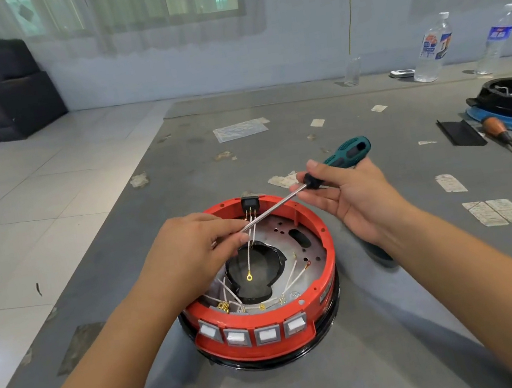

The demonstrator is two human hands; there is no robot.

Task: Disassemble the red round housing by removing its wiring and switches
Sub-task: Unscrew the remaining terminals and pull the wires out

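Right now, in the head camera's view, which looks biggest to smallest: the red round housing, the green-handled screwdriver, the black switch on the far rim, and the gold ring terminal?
1. red round housing
2. green-handled screwdriver
3. black switch
4. gold ring terminal, on a white wire's end

The gaps are plain; nearness doesn't change the order.

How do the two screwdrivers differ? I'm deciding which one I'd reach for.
The teal screwdriver is off the table, gripped by the right hand, its shaft reaching over the red housing to the left hand; the orange screwdriver lies untouched on the table at far right. Teal's handle is rubbery teal and black; orange's is smooth. Both have slim metal shafts.
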